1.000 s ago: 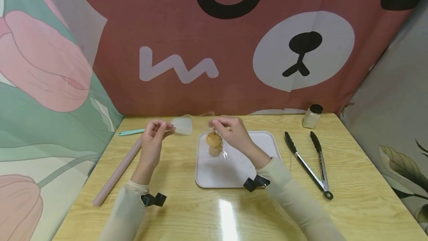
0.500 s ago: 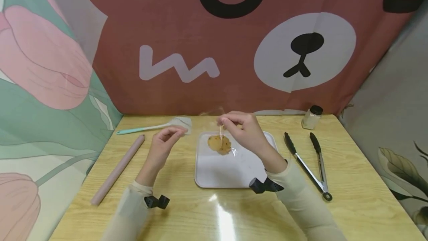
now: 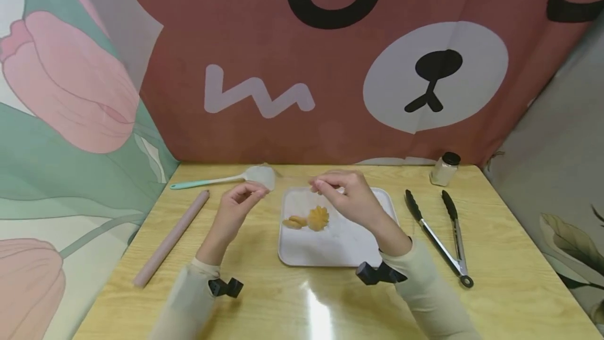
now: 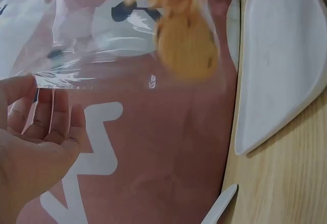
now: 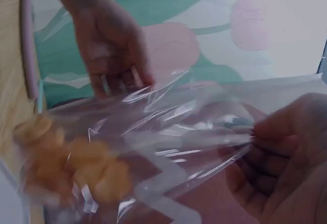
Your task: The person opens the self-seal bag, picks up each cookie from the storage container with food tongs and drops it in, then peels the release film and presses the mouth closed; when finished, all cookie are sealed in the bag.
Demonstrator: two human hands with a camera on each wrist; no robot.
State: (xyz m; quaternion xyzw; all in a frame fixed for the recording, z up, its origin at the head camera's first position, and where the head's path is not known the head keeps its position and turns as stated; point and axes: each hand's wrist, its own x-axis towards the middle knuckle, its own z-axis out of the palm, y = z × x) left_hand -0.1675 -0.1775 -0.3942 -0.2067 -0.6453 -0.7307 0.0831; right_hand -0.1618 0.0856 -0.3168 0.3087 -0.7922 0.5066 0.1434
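Note:
A clear plastic bag (image 5: 173, 127) with several golden cookies (image 5: 82, 168) in its lower part hangs between my two hands. My left hand (image 3: 234, 211) pinches one side of the bag's upper edge between thumb and fingertips. On the other side, the bag's film is pinched by my right hand (image 3: 351, 198). In the left wrist view the cookies (image 4: 186, 45) look round with dark specks and a little blurred. From the head view the film barely shows, and the cookies (image 3: 319, 218) overlap the white tray (image 3: 349, 251).
Left of the tray lie a mauve rolling pin (image 3: 172, 240) and a spatula (image 3: 259, 176) with a mint handle. Black-tipped tongs (image 3: 436, 243) lie spread at the right, below a black-lidded glass jar (image 3: 443, 171). A bear-print cloth (image 3: 330, 119) hangs behind the table.
My left hand has moved right and slightly down, away from the spatula; my right hand has also moved right. The cookies in the bag have swung lower and spread apart.

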